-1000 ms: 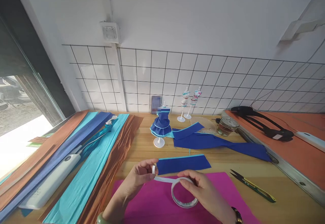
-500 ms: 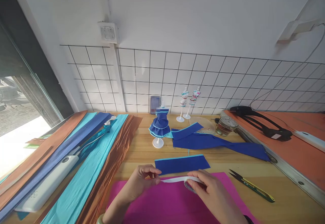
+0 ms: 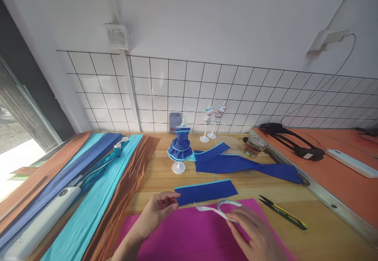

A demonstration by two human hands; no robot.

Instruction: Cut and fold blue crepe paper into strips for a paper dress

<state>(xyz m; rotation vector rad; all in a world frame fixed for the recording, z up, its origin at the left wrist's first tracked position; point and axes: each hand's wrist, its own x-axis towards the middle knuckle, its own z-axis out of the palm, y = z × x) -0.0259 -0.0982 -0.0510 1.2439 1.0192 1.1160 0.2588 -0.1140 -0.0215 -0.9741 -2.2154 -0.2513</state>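
Observation:
My right hand (image 3: 251, 229) pinches a roll of white tape (image 3: 228, 202) over the magenta sheet (image 3: 183, 233), and a loose strip of the tape curls out to the left. My left hand (image 3: 156, 213) has its fingers apart, with nothing between them, at the sheet's far left edge. Just beyond both hands lies a blue fabric piece (image 3: 206, 192) with a light-blue edge. A small mannequin in a blue dress (image 3: 180, 144) stands behind it. Longer blue fabric (image 3: 236, 164) stretches to its right.
Snips (image 3: 283, 211) lie to the right of the sheet. Farther back are a glass jar (image 3: 255, 144) and two small mannequins (image 3: 208, 117). Coloured strips (image 3: 97, 198) and a white power strip (image 3: 44, 221) fill the left side; a black object (image 3: 295, 142) lies on the orange surface.
My left hand has let go of the tape end, which now hangs free. My right hand has turned the roll, so its ring shows more. The view has shifted slightly right.

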